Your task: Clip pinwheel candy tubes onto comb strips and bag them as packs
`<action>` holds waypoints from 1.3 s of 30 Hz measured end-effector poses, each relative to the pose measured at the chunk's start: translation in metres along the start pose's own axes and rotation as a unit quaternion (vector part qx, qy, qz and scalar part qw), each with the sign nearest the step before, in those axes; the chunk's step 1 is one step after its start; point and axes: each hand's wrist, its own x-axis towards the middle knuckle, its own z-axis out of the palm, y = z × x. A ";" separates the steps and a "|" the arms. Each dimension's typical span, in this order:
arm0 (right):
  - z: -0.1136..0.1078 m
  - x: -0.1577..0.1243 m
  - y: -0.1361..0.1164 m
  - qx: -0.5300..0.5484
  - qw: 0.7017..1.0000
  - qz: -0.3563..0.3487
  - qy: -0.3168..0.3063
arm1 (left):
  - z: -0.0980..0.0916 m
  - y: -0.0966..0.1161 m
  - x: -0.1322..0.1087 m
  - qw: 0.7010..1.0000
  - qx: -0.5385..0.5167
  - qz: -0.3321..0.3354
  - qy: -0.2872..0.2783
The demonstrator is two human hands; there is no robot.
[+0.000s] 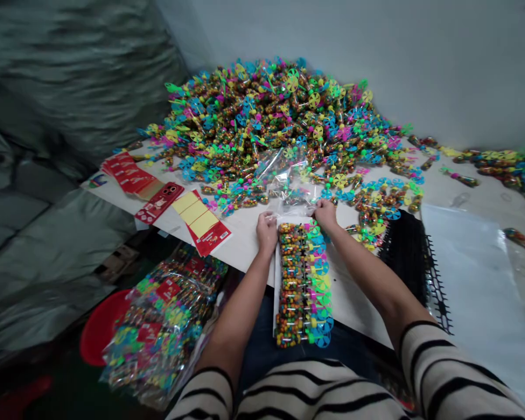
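Note:
My left hand and my right hand are both closed, pinching the two sides of a clear plastic bag at its mouth. The bag's film spreads away from me towards the toy pile. Just below my hands lies a row of candy-filled tubes with coloured fan tops, side by side on a white backing card. A black strip runs along the tubes. This set hangs over the table's front edge, towards my lap. Whether its top end is inside the bag, I cannot tell.
A large heap of candy fan toys covers the back of the table. Red cards and a phone lie left. Black strips and clear plastic sheets lie right. Filled bags overflow a red basin below.

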 end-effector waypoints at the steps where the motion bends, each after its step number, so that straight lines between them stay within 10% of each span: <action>1: 0.002 0.002 0.000 0.003 1.000 0.009 -0.014 | 0.000 0.000 0.000 1.000 -0.007 -0.008 0.005; 9: -0.030 -0.004 0.004 0.070 0.971 0.059 -0.222 | 0.003 -0.002 -0.002 0.994 -0.097 -0.055 0.013; 20: -0.049 -0.009 -0.009 -0.064 0.966 -0.020 -0.248 | 0.000 -0.004 -0.008 0.999 -0.031 0.004 0.015; 32: -0.005 0.005 -0.001 -0.040 0.996 -0.008 -0.083 | 0.004 0.010 0.019 0.997 -0.001 -0.068 -0.028; 39: -0.019 0.007 0.002 -0.100 0.990 -0.080 -0.058 | 0.000 0.001 0.015 1.000 0.018 -0.014 -0.020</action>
